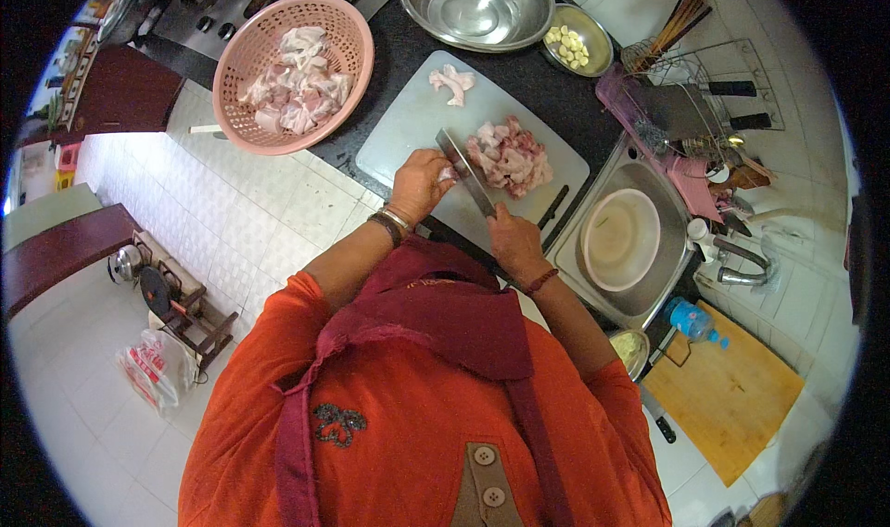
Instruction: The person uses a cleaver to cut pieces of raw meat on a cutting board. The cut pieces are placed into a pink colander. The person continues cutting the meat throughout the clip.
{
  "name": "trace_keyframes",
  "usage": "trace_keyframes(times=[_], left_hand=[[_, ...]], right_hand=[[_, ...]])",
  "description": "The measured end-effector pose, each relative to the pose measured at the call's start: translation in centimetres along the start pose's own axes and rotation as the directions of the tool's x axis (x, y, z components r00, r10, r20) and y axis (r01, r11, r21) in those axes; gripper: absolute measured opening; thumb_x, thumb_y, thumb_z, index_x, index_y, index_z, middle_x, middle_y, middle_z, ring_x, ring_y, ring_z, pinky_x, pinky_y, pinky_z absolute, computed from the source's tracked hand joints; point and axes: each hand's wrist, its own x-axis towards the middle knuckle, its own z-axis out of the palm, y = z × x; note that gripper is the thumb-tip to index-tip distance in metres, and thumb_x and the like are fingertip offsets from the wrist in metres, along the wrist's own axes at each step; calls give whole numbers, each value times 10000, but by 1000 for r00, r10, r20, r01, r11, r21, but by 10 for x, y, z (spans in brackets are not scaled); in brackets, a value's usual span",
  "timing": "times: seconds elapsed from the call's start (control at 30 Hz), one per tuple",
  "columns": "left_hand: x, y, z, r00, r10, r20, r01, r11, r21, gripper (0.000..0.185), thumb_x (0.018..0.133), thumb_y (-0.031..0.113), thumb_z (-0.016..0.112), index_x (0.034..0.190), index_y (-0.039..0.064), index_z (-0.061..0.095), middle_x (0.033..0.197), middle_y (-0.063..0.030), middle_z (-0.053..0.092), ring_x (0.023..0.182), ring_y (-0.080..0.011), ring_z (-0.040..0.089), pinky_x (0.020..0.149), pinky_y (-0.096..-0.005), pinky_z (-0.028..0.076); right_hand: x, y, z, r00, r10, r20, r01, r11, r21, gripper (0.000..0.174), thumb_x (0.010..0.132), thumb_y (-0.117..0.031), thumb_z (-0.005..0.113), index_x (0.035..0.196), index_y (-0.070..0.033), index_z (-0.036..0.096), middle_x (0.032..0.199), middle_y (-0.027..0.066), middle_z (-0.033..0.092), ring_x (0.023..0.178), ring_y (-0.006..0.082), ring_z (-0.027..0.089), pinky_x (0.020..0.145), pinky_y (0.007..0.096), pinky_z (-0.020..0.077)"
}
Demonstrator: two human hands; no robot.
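My right hand (514, 244) grips the handle of a kitchen knife, whose broad steel blade (464, 171) slants up and left over the white plastic cutting board (396, 131). Close to the left side of the blade, my left hand (419, 185) pinches a small piece of raw meat (447, 174) on the board. A heap of cut raw meat (511, 157) lies just right of the blade. Pale strips of skin or fat (452, 82) rest near the board's far corner. How the fingers wrap the knife handle is partly hidden.
A pink plastic colander (226, 89) of raw meat pieces stands left of the board. Beyond it are a large steel basin (410, 2) and a bowl (599, 33) of garlic cloves. At right, the sink (643, 304) holds a white basin (621, 238). A black-handled utensil (554, 207) lies along the board's edge.
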Motion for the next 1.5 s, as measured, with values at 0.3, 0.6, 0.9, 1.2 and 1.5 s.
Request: trace_keyframes(times=[0.3,0.6,0.9,1.2,1.5], left_hand=[[0,-14,2,1000,1,30,-3,998,63,192,698,95,731,861,44,644,955,-107,672,904,-314,623,775,-397,523],[11,2,-7,973,-224,-54,222,974,-42,294,678,97,751,934,42,617,998,-131,628,964,-340,587,808,-414,494],[9,-9,5,996,-91,-16,91,996,-4,187,694,84,710,867,68,642,946,-102,655,922,-327,606,807,-408,504],[13,-17,1,1000,-24,5,24,1000,15,136,694,85,680,818,77,627,891,-88,637,863,-324,598,728,-423,510],[8,-14,-1,994,-112,18,111,993,32,150,704,87,676,845,73,625,924,-88,635,898,-318,598,756,-411,515]], right_hand=[[26,-8,7,1000,-12,-24,13,999,37,177,924,-166,456,994,-5,485,731,228,638,695,422,642,614,540,486],[41,-19,6,999,-22,-49,24,999,45,186,904,-123,442,1033,6,477,738,245,641,701,430,642,617,534,490],[27,-19,3,996,70,54,-75,993,93,252,949,-207,457,1048,24,437,714,260,614,687,459,614,659,545,473],[15,-19,11,996,52,70,-52,999,9,230,875,-103,475,1065,26,473,760,235,652,729,428,656,651,533,508],[52,-28,24,995,98,-1,-98,994,41,213,900,-138,484,1021,37,501,772,276,632,745,457,627,673,536,479]])
